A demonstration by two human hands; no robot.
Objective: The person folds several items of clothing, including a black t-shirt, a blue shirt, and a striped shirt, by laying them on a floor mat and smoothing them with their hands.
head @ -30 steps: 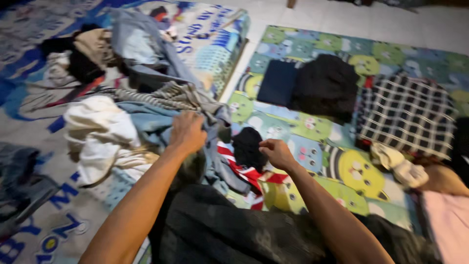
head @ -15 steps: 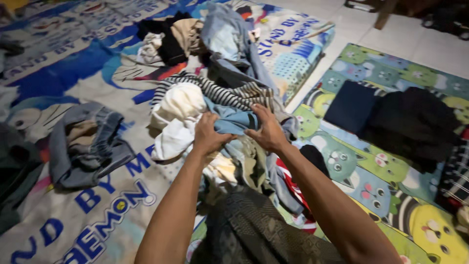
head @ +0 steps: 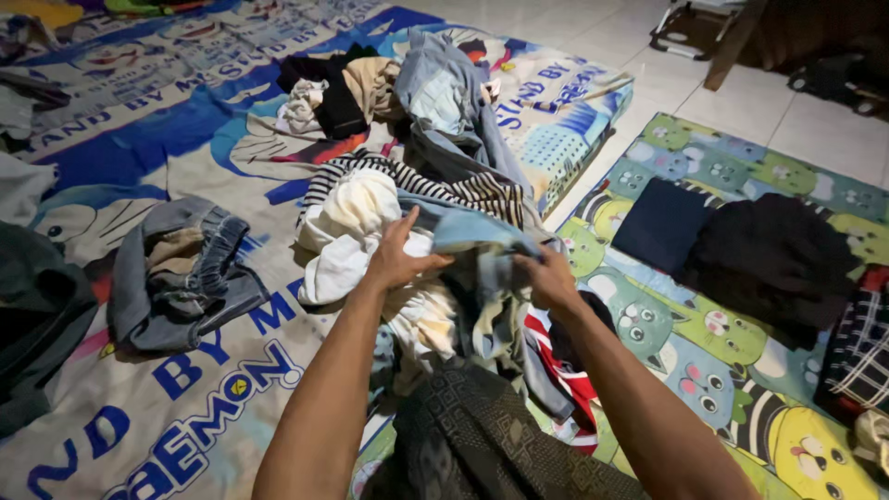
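My left hand [head: 398,255] and my right hand [head: 548,278] both grip a light blue garment [head: 472,233] at the top of a heap of loose clothes in front of me. A cream-white cloth [head: 350,222] lies just left of my left hand. Behind it lies a black-and-white striped garment [head: 417,181]. A red, white and black piece [head: 556,356] lies under my right forearm. My lap is covered by a dark patterned cloth [head: 482,440].
A thin printed mattress [head: 157,139] carries grey jeans [head: 181,273] at left and a blue-grey and tan heap [head: 407,83] at the back. On the cartoon play mat [head: 741,324] lie a folded navy piece [head: 662,222], a black one [head: 778,255] and a plaid one [head: 857,356].
My right hand came over from the play mat to the heap and joined the left on the light blue garment, now lifted slightly. The view swung left.
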